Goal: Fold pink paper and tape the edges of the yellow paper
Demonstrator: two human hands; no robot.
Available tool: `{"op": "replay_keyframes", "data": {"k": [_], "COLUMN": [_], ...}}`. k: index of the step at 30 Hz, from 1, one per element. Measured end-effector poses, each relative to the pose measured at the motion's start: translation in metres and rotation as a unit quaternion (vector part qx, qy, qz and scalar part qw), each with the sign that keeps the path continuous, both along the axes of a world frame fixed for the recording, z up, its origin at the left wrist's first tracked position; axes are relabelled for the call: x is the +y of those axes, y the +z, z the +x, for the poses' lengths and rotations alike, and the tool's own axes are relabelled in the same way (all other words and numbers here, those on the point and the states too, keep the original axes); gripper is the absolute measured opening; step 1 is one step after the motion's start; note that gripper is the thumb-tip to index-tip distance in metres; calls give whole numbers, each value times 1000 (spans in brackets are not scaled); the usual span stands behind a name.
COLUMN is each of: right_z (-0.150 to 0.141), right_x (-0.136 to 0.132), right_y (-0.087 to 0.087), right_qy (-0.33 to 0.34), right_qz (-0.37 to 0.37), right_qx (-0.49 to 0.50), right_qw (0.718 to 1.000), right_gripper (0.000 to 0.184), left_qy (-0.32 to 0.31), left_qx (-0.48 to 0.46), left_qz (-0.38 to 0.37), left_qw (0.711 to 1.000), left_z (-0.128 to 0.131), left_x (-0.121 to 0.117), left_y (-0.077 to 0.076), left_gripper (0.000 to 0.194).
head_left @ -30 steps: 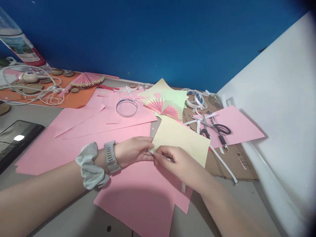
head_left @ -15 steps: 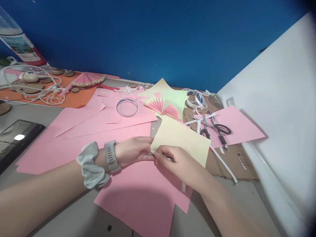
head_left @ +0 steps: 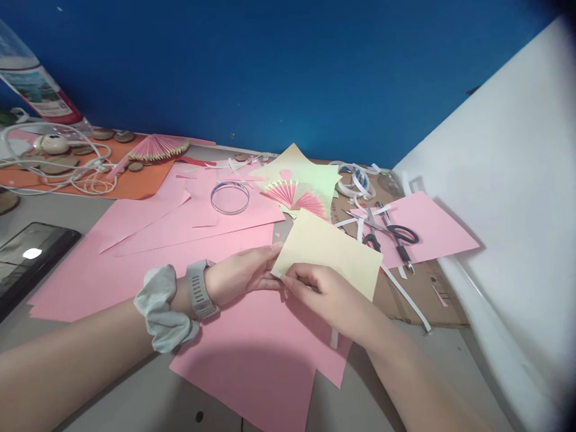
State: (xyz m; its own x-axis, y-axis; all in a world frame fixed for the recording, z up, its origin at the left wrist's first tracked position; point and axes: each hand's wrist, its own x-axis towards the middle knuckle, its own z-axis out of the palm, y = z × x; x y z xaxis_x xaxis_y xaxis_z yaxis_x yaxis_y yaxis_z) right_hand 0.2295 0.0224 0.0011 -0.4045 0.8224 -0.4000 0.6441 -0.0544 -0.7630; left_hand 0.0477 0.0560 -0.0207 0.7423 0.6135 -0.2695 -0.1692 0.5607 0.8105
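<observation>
A pale yellow sheet of paper (head_left: 330, 243) is held tilted above the pink sheets. My right hand (head_left: 321, 294) is closed on its near left corner, with thumb and index finger pinched by a narrow whitish strip (head_left: 276, 273) there; whether this is a folded edge or tape I cannot tell. From the left, my left hand (head_left: 245, 270) holds the paper's left edge, its thumb at the edge and its longer fingers reaching toward the underside. Those fingertips are partly hidden. Pink paper (head_left: 252, 348) lies below both hands.
Scissors (head_left: 382, 227) and a pen (head_left: 400, 249) lie on pink paper at right, near paper strips and tape rolls (head_left: 355, 181). Pleated pink fans (head_left: 288, 193) lie behind. A clear ring (head_left: 230, 198), phone (head_left: 33, 258), white cable (head_left: 96, 159) and bottle (head_left: 42, 90) are leftward.
My left thumb has shifted up along the yellow paper's edge, and the whitish strip at the corner shows more. The right hand keeps its pinch, nearly unmoved.
</observation>
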Motion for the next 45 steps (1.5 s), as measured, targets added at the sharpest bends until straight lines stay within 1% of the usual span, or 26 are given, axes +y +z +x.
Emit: {"op": "replay_keyframes", "data": {"k": [2, 3, 5, 6, 7, 8, 10, 12, 14, 17, 19, 26, 30, 45], "right_z": [0, 0, 0, 0, 0, 0, 0, -1, -3, -3, -2, 1, 1, -1], "right_x": [0, 0, -1, -1, -1, -1, -1, 1, 1, 2, 1, -1, -1, -3], "right_y": [2, 3, 4, 4, 4, 3, 3, 3, 4, 3, 2, -2, -3, 0], "right_qy": [1, 0, -5, -6, -6, -4, 4, 8, 6, 4, 4, 7, 5, 5], "right_qz": [-6, -8, -10, -10, -10, -10, -7, -3, 0, 3, 7, 27, 31, 30], "right_qx": [22, 28, 29, 25, 22, 20, 22, 22, 20, 15, 7, -20, -41, -57], "right_qw": [1000, 1000, 1000, 1000, 1000, 1000, 1000, 1000, 1000, 1000, 1000, 999, 999, 998], "right_gripper": [31, 32, 35, 38, 39, 40, 40, 37, 35, 32, 33, 34, 35, 36], "left_qy": [28, 37, 31, 14, -7, -29, -55, -58, -55, -66, -74, -89, -86, -88], "left_qx": [85, 141, 258, 303, 332, 345, 336, 317, 305, 289, 286, 298, 303, 305], "left_qz": [66, 110, 210, 250, 272, 277, 255, 237, 235, 217, 213, 237, 242, 247], "left_qw": [994, 983, 943, 919, 903, 897, 905, 916, 921, 930, 931, 920, 918, 915], "left_z": [-2, -4, -7, -9, -11, -12, -14, -15, -15, -15, -15, -16, -15, -15], "left_x": [-1, -1, -1, -1, -1, -1, -1, -1, -1, 2, 3, 4, 3, 3], "left_y": [9, 14, 24, 28, 30, 30, 27, 19, 12, 6, 7, 9, 9, 9], "left_gripper": [31, 32, 33, 34, 35, 34, 30, 28, 29, 29, 29, 26, 25, 24]}}
